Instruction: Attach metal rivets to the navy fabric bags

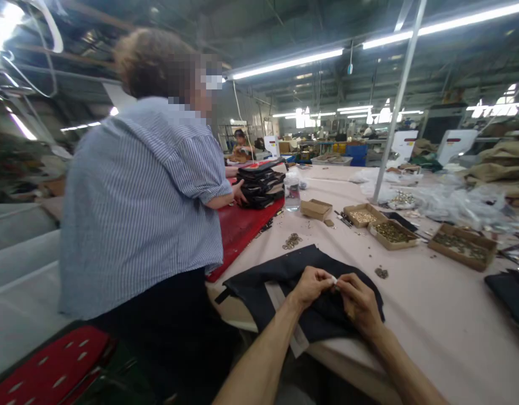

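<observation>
My left hand (310,285) and my right hand (357,301) meet over a dark navy fabric piece (284,273) that lies on the pale table (432,304). Both hands are closed in a pinch, fingertips touching around a tiny whitish item (334,280) too small to name. A light strip (284,306) runs along the fabric below my left wrist. A small cluster of metal rings (292,241) lies just beyond the fabric, and a few more metal bits (381,273) sit to the right of my right hand.
A co-worker in a striped blue shirt (145,197) stands at the left, a hand on a stack of black pieces (261,184) over a red mat (238,228). Cardboard trays of metal parts (392,232) (461,246), a water bottle (292,194), a pole (396,107) and plastic bags (453,202) stand farther back.
</observation>
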Tool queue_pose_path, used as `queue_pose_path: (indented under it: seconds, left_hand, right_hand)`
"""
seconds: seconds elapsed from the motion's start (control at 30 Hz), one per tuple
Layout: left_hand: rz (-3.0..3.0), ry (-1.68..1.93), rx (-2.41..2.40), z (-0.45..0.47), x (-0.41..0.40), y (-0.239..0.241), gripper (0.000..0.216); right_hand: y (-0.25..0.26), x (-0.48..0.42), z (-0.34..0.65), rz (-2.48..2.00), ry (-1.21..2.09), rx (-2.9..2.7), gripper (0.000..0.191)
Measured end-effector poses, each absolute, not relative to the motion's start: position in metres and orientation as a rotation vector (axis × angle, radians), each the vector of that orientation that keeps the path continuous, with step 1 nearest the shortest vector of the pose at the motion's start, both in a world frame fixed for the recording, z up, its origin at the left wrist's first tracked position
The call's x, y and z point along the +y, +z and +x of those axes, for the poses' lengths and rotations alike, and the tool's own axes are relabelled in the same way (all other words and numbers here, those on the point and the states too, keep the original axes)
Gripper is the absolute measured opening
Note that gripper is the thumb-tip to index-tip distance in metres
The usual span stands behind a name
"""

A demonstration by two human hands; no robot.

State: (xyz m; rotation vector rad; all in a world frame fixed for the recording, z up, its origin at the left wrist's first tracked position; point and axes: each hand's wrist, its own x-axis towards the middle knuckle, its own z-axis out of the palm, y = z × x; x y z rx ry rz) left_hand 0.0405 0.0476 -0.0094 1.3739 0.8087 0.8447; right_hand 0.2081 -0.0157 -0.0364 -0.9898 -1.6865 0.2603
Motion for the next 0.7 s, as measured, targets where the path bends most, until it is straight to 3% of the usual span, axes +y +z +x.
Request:
queue_pose_path:
  seconds: [0.1, 0.3, 0.7]
  left_hand:
    - [1.381, 0.839, 0.847, 0.048, 0.050, -0.010, 0.035]
    - [1.473, 0.806, 0.971, 0.057, 0.051, -0.010, 0.034]
    - [1.516, 0.787, 0.919, 0.052, 0.050, -0.017, 0.032]
  right_hand:
    - [-0.042, -0.011, 0.218, -1.135, 0.450, -1.422, 0.018]
    - [-0.051, 0.004, 0.233, -1.171, 0.968, -1.054, 0.037]
    - [-0.047, 0.002, 0.228, -1.215, 1.060, -1.114, 0.042]
